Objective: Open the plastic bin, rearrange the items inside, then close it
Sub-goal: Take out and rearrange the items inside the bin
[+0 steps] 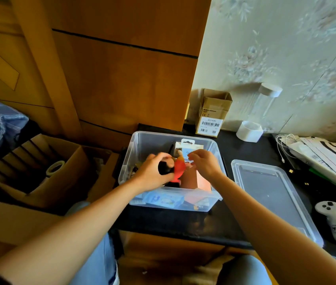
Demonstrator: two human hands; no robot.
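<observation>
the clear plastic bin sits open on the dark table, its long axis running away from the person toward the wooden cabinet; its lid lies flat on the table just to its right, long axis angled the same way, near end cut close by the table edge; much of what is in the bin is covered by the two hands or blurred; the left hand curls its fingers round a black object whose shape is hard to make out, with a red item touching it; the right hand hovers over the bin with fingers loosely bent, and whether they pinch anything cannot be told; a pink box stands in the bin below that hand; a carded packet stands upright at the far wall, print unreadable; blue packets show dimly through the near wall; a white controller lies on the table right of the lid
</observation>
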